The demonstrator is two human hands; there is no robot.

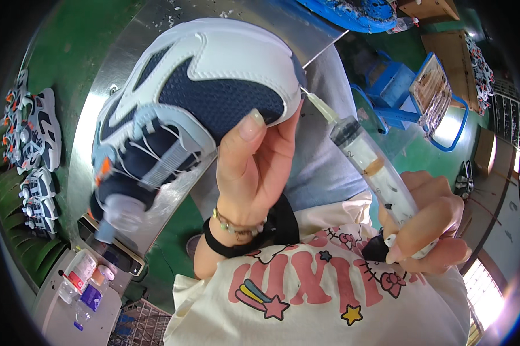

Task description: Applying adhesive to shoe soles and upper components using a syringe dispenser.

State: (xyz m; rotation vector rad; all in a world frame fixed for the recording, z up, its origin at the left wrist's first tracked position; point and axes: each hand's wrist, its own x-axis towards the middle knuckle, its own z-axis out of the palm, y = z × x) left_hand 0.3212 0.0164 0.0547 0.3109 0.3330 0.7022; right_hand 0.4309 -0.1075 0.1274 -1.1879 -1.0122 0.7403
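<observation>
A white and navy sneaker with light-blue trim fills the upper middle, its laced opening toward the lower left. A translucent knob-like piece shows at its lower end. My left hand is closed on the sneaker, thumb against the navy side panel and the other fingers partly hidden behind it. In my right hand is a large clear syringe, fingers wrapped around its lower end. Its thin tip touches or nearly touches the sneaker's edge near the sole; I cannot tell which. Pale contents and a brown patch show in the barrel.
A metal table lies beneath the sneaker. Several finished sneakers stand on a green rack at the left. At the lower left, a small table carries bottles. A blue-framed chair and a blue basin are at the upper right.
</observation>
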